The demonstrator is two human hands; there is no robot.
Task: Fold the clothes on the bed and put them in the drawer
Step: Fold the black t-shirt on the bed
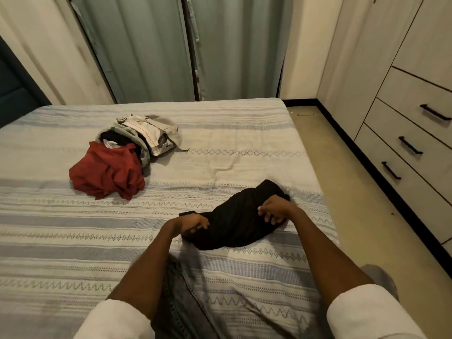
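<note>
Black garment [234, 223] lay bunched on the bed [244, 277], left hand [194, 223] and right hand [275, 210] both gripping it (red garment [107, 171] lay beyond the left hand).

Grey-green curtains [156, 45] hang ahead of me, cream walls [39, 45] either side, beige floor [354, 179] to my right w/ dark skirting [303, 102].

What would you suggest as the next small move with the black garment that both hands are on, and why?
Probably pull the two hands apart to spread the black garment flat on the bed. The left hand grips its near-left edge and the right hand holds its right side, yet the cloth lies bunched and creased, so a neat fold seems unlikely until it is laid out.
</note>
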